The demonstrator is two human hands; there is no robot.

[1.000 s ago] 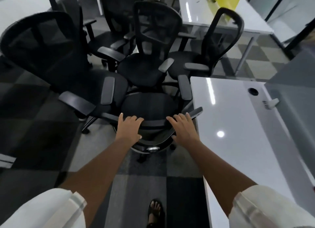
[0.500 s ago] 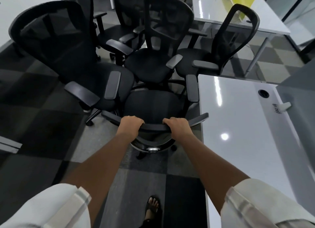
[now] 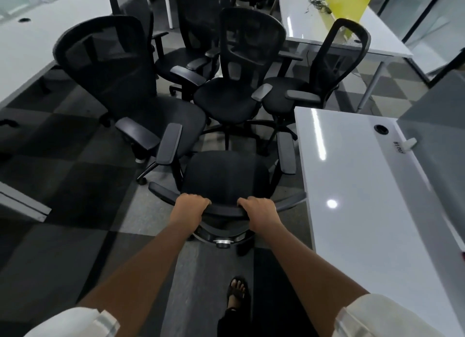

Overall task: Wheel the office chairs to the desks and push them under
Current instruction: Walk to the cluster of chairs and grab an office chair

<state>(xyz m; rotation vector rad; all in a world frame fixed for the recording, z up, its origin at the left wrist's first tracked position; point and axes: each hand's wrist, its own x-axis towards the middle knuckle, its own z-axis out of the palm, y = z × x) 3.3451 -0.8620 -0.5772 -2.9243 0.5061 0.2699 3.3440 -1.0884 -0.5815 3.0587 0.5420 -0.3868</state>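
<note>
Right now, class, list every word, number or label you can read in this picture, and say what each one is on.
"B1-00" then a last character too blurred to read: printed on the grey strip along the far edge of the near white desk, beside the round cable hole.
Nothing else is readable: the chairs and the other desks show no legible text.
</note>
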